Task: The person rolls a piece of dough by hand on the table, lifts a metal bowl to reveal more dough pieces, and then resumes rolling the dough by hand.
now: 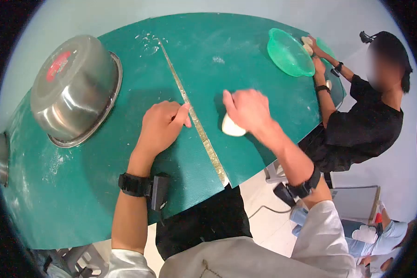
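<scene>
A smooth white piece of dough (233, 127) lies on the green table to the right of the tape strip. My right hand (249, 110) is on top of it with curled fingers, hiding its far side. My left hand (164, 125) rests in a loose fist beside the strip, its thumb pointing right. Nothing shows between the left fingers, and no object lies right under that hand. Each of my wrists wears a black strap with a small box.
A large steel basin (76, 88) stands upside down at the left. The gold tape strip (194, 121) crosses the green tabletop (120, 180), marked with white powder. At the right, a co-worker in black handles pale lumps (307, 45) beside a green plastic basket (287, 53).
</scene>
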Available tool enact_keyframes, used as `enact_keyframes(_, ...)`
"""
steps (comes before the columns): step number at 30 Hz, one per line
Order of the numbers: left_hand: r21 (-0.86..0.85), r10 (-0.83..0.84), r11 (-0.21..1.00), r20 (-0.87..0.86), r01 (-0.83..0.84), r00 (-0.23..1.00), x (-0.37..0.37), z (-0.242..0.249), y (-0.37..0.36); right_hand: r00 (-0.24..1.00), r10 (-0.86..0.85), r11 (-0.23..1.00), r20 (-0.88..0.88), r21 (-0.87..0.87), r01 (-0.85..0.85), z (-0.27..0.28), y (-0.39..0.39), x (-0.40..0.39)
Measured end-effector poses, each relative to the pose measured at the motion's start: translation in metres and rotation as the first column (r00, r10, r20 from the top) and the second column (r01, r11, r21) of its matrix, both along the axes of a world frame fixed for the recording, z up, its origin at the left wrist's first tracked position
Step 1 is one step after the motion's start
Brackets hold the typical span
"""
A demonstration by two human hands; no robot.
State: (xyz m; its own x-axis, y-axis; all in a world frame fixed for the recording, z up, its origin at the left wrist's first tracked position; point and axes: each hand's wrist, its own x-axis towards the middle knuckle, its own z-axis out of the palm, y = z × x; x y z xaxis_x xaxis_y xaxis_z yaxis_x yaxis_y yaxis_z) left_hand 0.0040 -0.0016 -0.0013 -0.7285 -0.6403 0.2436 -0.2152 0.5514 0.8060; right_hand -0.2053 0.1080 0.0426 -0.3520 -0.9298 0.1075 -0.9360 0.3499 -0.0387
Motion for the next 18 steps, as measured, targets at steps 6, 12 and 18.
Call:
enact_keyframes(6,-0.057,-0.019,0.998,-0.024,0.017,1.000,0.001,-0.001,0.000,0.990,0.042,0.989,-0.135,0.148,-0.022,0.006,-0.083,-0.007)
enact_keyframes(12,-0.013,-0.017,1.000,-0.016,0.016,1.000,-0.002,0.002,0.000,0.954,0.177,0.984,-0.244,0.056,-0.168,-0.009,-0.094,-0.016)
enact_keyframes(18,-0.050,-0.026,0.998,-0.034,0.025,0.999,0.002,0.000,-0.001,0.944,0.210,0.848,-0.253,-0.434,-0.304,-0.020,-0.041,0.003)
